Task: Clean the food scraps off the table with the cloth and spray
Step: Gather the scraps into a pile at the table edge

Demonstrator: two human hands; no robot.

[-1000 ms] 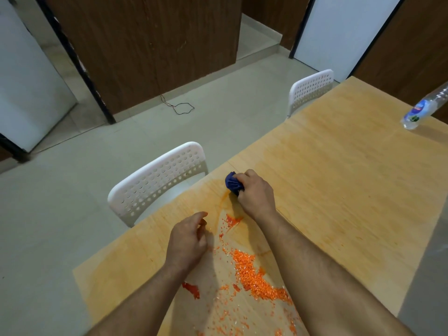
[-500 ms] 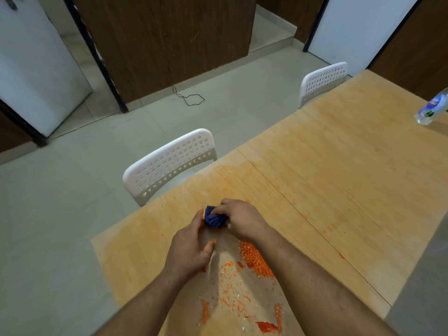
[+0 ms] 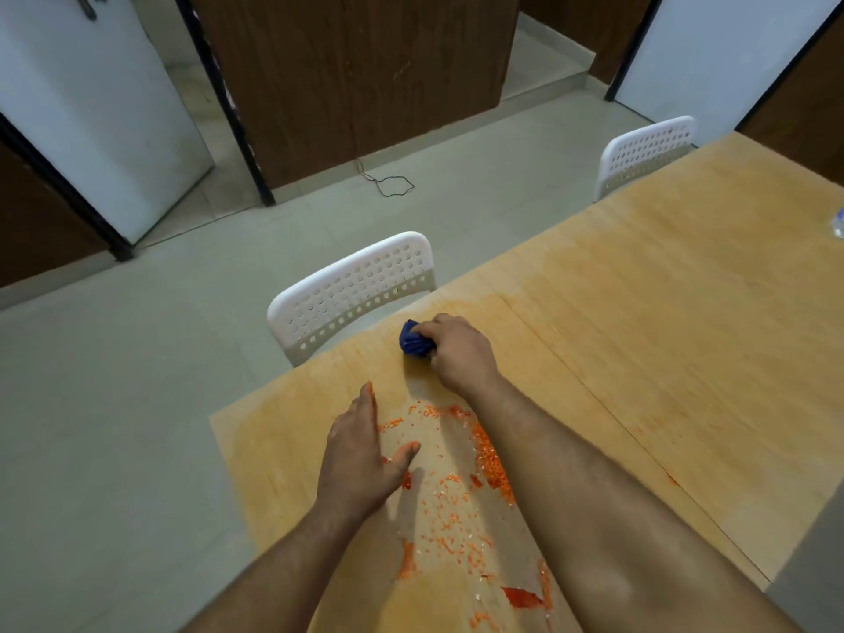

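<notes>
My right hand (image 3: 459, 356) grips a bunched blue cloth (image 3: 413, 341) and presses it on the wooden table (image 3: 662, 322) near its left edge. Orange food scraps (image 3: 461, 500) lie scattered over a brownish sheet of paper (image 3: 438, 582) between my forearms, with a denser pile (image 3: 491, 459) beside my right forearm. My left hand (image 3: 361, 454) rests flat with straight fingers on the left side of that sheet. Only the tip of the spray bottle (image 3: 839, 223) shows at the right edge of the frame.
A white perforated chair (image 3: 351, 290) stands tucked against the table's left edge just beyond the cloth. A second white chair (image 3: 646, 150) is farther along that edge. A thin black cord (image 3: 388, 182) lies on the tiled floor.
My right hand has pushed the cloth away from me toward the table's edge, after pulling it close half a second ago. My left hand has flattened out with straight fingers on the paper.
</notes>
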